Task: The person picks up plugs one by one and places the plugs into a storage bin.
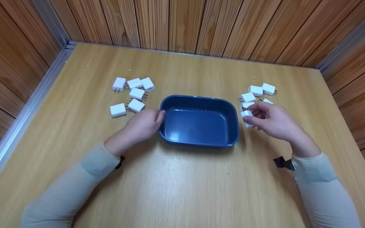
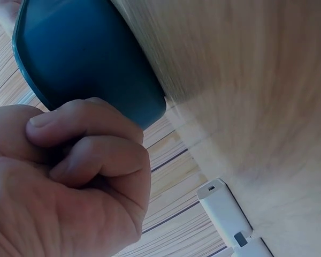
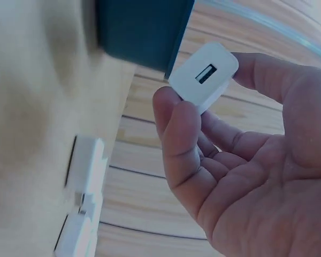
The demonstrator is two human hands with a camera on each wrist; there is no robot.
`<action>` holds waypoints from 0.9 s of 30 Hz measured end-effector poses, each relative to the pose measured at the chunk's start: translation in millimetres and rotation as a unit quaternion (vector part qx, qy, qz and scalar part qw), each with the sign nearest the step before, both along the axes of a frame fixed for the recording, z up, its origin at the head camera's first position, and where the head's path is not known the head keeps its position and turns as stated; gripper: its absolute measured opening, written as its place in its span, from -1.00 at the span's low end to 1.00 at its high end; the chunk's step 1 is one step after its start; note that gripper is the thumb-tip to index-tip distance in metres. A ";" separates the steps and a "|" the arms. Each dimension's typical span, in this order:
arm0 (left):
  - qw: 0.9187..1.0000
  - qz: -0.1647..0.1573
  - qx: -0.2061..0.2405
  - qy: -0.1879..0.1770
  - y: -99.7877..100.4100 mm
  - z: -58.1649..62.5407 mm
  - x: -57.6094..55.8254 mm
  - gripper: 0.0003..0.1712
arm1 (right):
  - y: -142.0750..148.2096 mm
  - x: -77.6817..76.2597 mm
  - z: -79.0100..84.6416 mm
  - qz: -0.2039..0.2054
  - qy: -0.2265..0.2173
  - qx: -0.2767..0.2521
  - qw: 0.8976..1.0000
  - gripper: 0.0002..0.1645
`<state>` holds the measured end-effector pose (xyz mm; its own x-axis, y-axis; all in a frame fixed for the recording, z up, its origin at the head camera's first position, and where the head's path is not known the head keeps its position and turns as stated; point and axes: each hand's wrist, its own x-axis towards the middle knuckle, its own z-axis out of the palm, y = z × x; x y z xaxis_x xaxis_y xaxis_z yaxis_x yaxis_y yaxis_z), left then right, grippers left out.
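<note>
A dark blue plastic bin sits mid-table with nothing lying in it. At its left wall, my left hand grips the rim, thumb on top; the left wrist view shows the fingers of this hand curled against the bin. Just right of the bin, my right hand pinches a white USB wall charger between thumb and fingers. Up close in the right wrist view, that charger turns its USB port outward, held off the table beside the bin wall.
Several white chargers lie in a loose group left of the bin, prongs pointing various ways. More chargers lie behind my right hand, partly hidden by it. Wood-panelled walls close off the table's back and sides.
</note>
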<state>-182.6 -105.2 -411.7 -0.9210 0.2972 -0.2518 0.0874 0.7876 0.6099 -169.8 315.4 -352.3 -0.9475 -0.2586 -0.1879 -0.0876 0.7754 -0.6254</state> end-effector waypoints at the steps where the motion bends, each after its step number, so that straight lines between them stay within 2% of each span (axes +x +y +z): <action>1: 1.000 0.001 0.001 -0.002 0.2 0.0 -0.2 -0.46 | -2.7 0.8 0.6 0.001 0.003 -0.003 1.000 -0.42; 8: 1.000 0.001 0.002 -0.010 1.8 1.0 0.2 -0.45 | -22.0 2.2 2.2 0.007 0.009 -0.005 1.000 -0.42; 15: 1.000 -0.006 0.003 -0.005 1.8 1.4 1.2 -0.44 | -43.3 -2.7 5.3 0.013 -0.005 -0.016 1.000 -0.44; 27: 1.000 -0.004 0.006 0.004 -1.6 0.8 1.7 -0.45 | -89.6 -9.6 -2.7 0.058 -0.015 0.023 0.998 -0.51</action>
<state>-180.9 -106.8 -410.9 -0.9205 0.3072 -0.2415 0.0980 0.7798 0.6184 -179.4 225.8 -355.1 -0.9051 -0.3575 -0.2303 -0.1604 0.7886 -0.5937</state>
